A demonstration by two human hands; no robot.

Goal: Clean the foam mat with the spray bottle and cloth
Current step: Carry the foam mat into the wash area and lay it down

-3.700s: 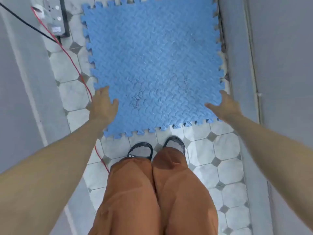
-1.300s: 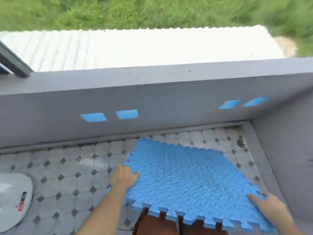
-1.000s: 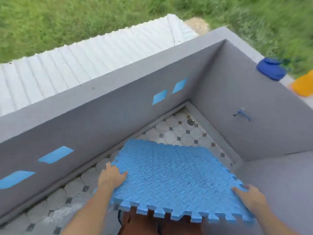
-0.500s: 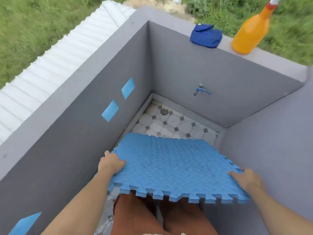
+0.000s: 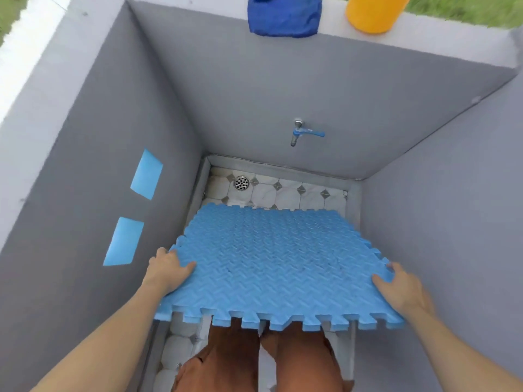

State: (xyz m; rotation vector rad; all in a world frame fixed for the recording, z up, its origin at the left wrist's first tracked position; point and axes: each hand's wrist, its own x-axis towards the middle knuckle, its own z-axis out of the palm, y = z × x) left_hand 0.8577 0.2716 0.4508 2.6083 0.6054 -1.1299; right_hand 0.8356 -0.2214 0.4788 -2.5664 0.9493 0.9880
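Both hands (image 5: 285, 281) at foam mat (image 5: 271, 264) edges (walls close)

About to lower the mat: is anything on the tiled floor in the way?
Nothing visible. Both hands, left and right, hold the foam mat; the tiles beyond it show only a drain. Floor beneath is hidden.

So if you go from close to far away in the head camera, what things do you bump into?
Brown trousers → foam mat → floor drain → tap → blue cloth on the wall top.
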